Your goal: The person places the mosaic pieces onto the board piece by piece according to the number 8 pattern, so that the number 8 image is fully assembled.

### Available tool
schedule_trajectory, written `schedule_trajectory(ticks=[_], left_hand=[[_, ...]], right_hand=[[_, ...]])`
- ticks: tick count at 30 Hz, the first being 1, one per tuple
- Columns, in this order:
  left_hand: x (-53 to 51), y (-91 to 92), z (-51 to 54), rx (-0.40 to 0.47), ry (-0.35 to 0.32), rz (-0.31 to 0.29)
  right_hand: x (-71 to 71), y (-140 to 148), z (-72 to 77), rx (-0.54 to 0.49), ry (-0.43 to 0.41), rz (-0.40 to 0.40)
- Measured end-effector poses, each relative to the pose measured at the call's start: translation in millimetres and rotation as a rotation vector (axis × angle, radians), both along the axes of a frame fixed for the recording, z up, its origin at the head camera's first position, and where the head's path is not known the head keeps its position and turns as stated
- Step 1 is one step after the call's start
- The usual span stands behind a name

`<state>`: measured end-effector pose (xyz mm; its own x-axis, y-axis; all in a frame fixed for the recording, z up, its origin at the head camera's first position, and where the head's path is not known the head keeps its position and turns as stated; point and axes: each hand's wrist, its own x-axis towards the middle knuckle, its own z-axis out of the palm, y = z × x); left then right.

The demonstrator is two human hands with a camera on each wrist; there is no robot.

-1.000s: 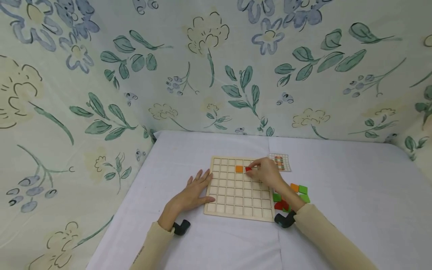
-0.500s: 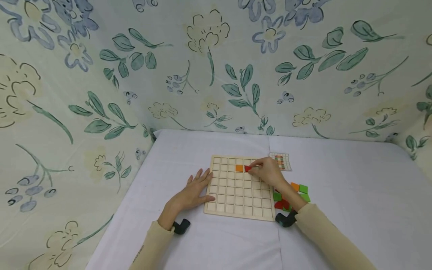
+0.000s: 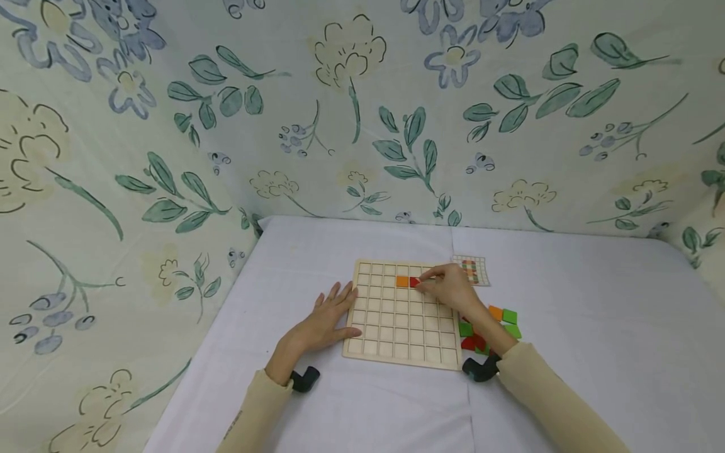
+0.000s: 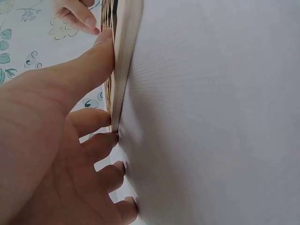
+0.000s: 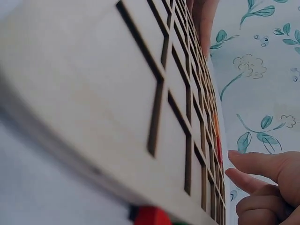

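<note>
A wooden grid board lies on the white cloth, with an orange tile and, just right of it, a red tile in its upper part. My right hand is over the upper right of the board, fingertips at the red tile. In the right wrist view the thumb and a finger of that hand stand slightly apart beside the red tile, nothing visible between them. My left hand rests spread at the board's left edge; in the left wrist view its thumb touches the board's rim.
Right of the board lies a loose group of green, orange and red tiles, partly behind my right forearm. A printed grid card lies beyond my right hand. A flowered cloth hangs behind the table.
The red tile has shifted slightly left, close beside the orange one, and shows more of its face. My right fingertips moved slightly with it. My left hand has stayed on the board's edge.
</note>
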<state>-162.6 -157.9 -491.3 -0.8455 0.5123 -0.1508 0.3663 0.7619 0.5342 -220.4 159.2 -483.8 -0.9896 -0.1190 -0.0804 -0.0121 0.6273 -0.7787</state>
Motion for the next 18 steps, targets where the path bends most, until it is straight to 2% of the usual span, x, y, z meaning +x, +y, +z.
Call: schedule_trajectory(ticks=[7,18], left_hand=[[0.3,0.9,0.3,0.009,0.001,-0.004],[1.3,2.0,1.8,0.001,-0.004,0.010]], right_hand=[[14.7,28,7.2,0.039,0.000,-0.046],[55.5,75,15.4,0.117,-0.031,-0.124]])
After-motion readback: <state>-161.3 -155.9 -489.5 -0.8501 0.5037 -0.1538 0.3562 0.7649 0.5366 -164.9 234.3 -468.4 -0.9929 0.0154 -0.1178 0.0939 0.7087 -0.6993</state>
